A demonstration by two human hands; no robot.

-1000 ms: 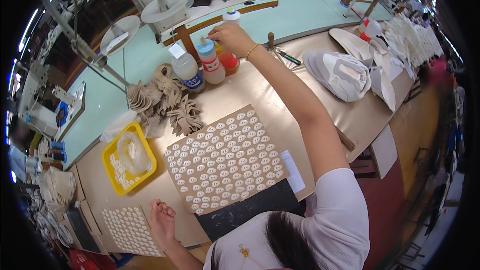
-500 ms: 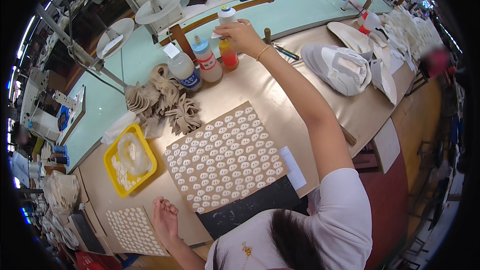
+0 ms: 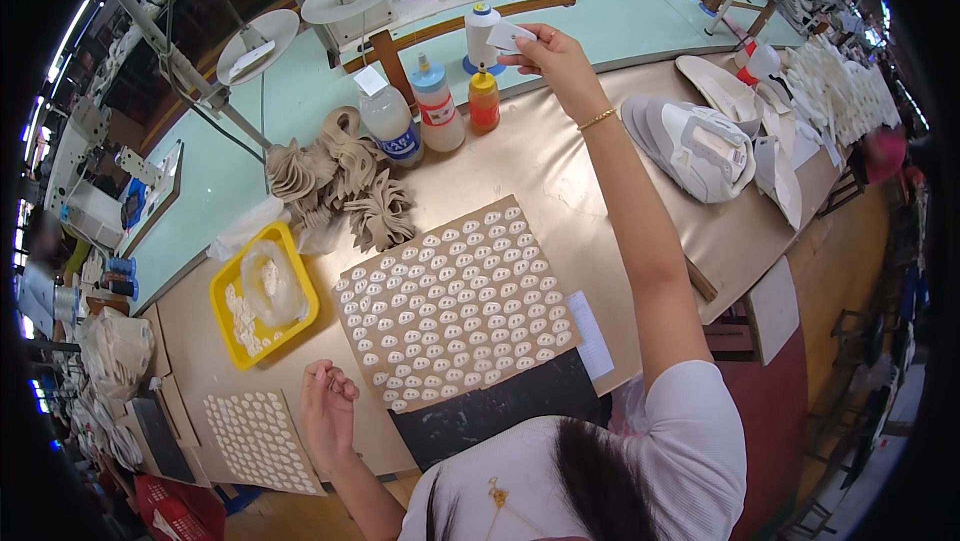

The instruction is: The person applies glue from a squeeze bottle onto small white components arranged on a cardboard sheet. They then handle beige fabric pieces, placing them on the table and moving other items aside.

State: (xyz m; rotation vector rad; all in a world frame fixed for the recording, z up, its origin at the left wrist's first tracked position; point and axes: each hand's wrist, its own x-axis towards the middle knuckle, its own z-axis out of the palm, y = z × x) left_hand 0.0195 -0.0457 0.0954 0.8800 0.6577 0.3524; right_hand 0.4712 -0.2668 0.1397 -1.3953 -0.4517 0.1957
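Observation:
My right hand (image 3: 556, 63) is stretched out over the far side of the table. It pinches a small flat white card (image 3: 508, 37) between thumb and fingers, beside a white thread spool (image 3: 481, 29). Just below the card stands a small orange bottle with a yellow cap (image 3: 484, 104). My left hand (image 3: 328, 403) hovers near the front edge with loosely curled fingers, and I see nothing in it. Right of that hand lies a brown board (image 3: 430, 326) covered with rows of small white oval pieces; a smaller sheet of similar pieces (image 3: 262, 441) lies to its left.
A yellow tray (image 3: 222, 316) holds a plastic bag and loose white pieces. Behind it are beige fabric bundles (image 3: 345, 166), a white-capped bottle (image 3: 392, 126) and a blue-capped bottle (image 3: 437, 111). Grey-white shoe uppers (image 3: 690, 146) lie at right. A black board (image 3: 500, 406) lies nearest me.
My right hand has moved right, away from the spool and bottles, and the white card now shows more fully. My left hand stays near the front edge. The whole view has shifted slightly.

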